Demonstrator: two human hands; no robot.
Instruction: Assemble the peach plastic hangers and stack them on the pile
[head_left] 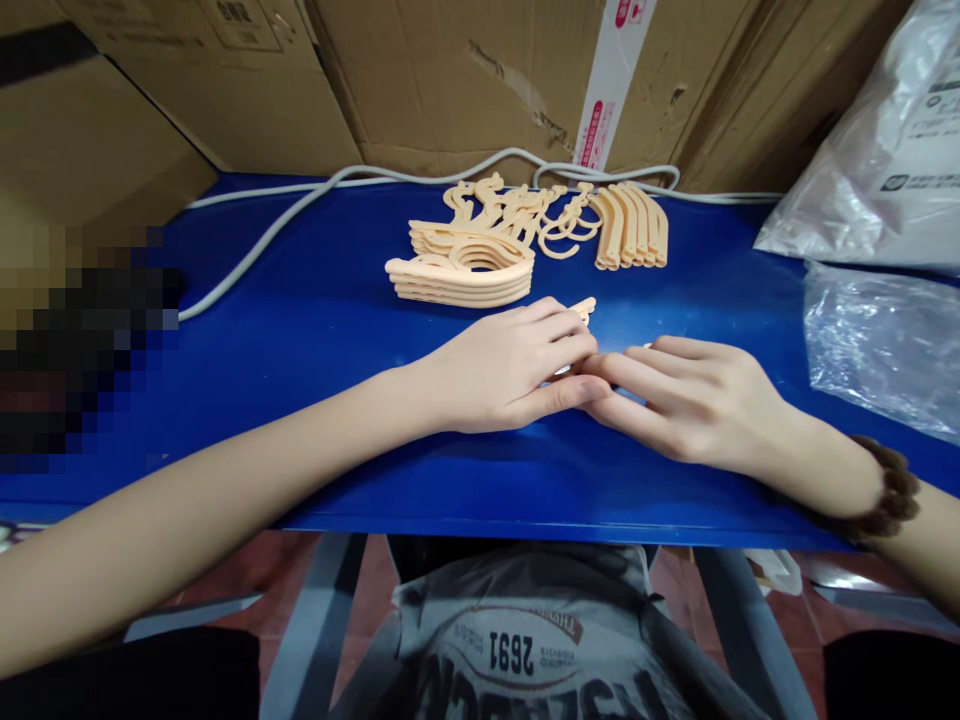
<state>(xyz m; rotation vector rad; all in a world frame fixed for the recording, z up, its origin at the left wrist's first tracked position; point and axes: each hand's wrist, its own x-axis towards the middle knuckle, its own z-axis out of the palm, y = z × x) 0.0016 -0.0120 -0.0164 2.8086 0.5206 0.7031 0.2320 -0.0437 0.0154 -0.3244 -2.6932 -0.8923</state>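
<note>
Smooth, matt peach-coloured plastic shapes the stacked curved pieces (461, 285), the hooks (562, 243), the slim bars (631, 228) and the small piece (587, 305) showing past the left fingers (571, 350), against a glossy blue surface (337, 460) catching a pale glare. Behind, dull brown cardboard (450, 90), scuffed in places, bears sleek printed tape (609, 80); the cable (259, 250) has a smooth, pale plastic-looking coat. Shiny, crinkled film forms the whitish bag (870, 190) and clear bag (885, 345). The brown wristband (885, 490) looks fuzzy, the grey printed cloth (525, 590) soft and matt.

a blue table (360, 480) carries beige pieces (465, 288), a cable (264, 248) and clear plastic (877, 345).
</note>
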